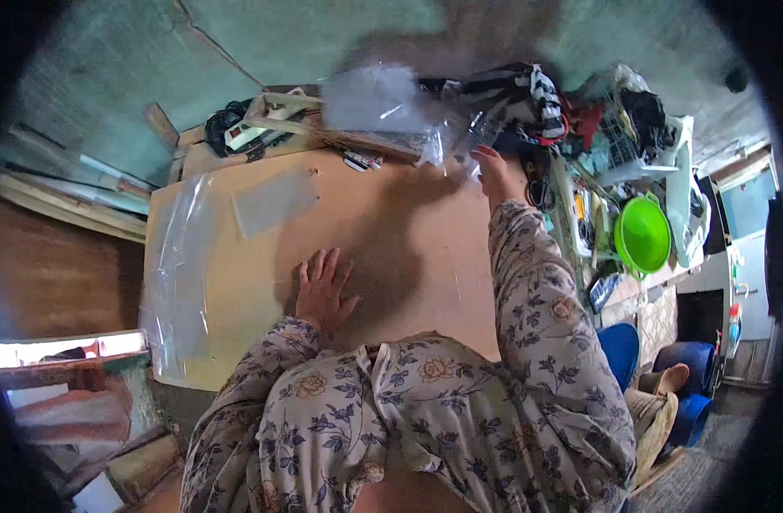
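My left hand [325,292] lies flat on the pale tan tabletop [460,282], fingers spread and nothing in them. Farther off and to the right, my right hand [497,178] reaches to the table's back edge. Its fingers stretch toward crumpled clear plastic [443,145]; whether they touch it I cannot tell. Next to that plastic, a translucent plastic sheet [374,101] leans over the items at the back. One flat plastic piece [274,203] rests at the table's far left, and a long, shiny clear plastic strip [179,282] covers the left edge.
Along the back wall are a wooden frame [276,120], a black bag [226,126] and striped black-and-white cloth [545,101]. To the right, a bright green basin [644,234] stands by a white rack [680,188]. Blue chairs [620,352] are lower right.
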The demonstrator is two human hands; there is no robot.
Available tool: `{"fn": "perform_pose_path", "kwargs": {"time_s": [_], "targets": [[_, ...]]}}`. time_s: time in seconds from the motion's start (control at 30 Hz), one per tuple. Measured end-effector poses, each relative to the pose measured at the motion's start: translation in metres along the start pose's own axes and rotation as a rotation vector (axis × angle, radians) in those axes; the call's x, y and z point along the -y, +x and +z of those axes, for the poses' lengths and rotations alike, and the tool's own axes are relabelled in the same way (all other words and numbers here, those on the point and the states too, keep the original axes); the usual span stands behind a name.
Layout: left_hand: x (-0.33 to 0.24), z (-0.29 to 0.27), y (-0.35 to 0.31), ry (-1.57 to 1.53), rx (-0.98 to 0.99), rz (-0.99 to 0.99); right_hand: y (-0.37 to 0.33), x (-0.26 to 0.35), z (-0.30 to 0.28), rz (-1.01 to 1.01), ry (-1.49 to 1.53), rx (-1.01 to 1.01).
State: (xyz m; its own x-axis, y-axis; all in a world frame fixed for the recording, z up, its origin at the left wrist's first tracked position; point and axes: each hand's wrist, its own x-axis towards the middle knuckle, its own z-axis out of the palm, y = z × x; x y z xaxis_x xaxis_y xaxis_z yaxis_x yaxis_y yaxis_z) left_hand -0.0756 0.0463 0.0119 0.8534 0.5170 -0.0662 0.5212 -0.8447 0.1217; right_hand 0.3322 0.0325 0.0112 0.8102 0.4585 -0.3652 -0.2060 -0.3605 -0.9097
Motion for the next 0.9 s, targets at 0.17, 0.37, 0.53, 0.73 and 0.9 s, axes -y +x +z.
{"fn": "perform_pose_path", "kwargs": {"time_s": [0.17,0.37,0.53,0.73,0.9], "targets": [[-0.009,-0.007,0.011,0.018,0.076,0.045,0.071,0.025,0.025,-0.474,0.101,-0.146],[-0.009,-0.013,0.005,-0.107,0.043,-0.015,-0.025,0.162,0.121,-1.580,-0.681,-0.208],[-0.008,-0.009,0.015,-0.118,0.007,0.085,0.021,0.071,0.165,-1.294,-0.993,0.213],[-0.006,-0.004,0.010,-0.022,0.044,0.017,-0.012,0.040,0.128,-1.274,-0.796,0.331],[-0.006,-0.013,0.013,-0.041,0.043,0.051,0.013,-0.017,0.025,-1.049,-0.700,-0.101]]}}
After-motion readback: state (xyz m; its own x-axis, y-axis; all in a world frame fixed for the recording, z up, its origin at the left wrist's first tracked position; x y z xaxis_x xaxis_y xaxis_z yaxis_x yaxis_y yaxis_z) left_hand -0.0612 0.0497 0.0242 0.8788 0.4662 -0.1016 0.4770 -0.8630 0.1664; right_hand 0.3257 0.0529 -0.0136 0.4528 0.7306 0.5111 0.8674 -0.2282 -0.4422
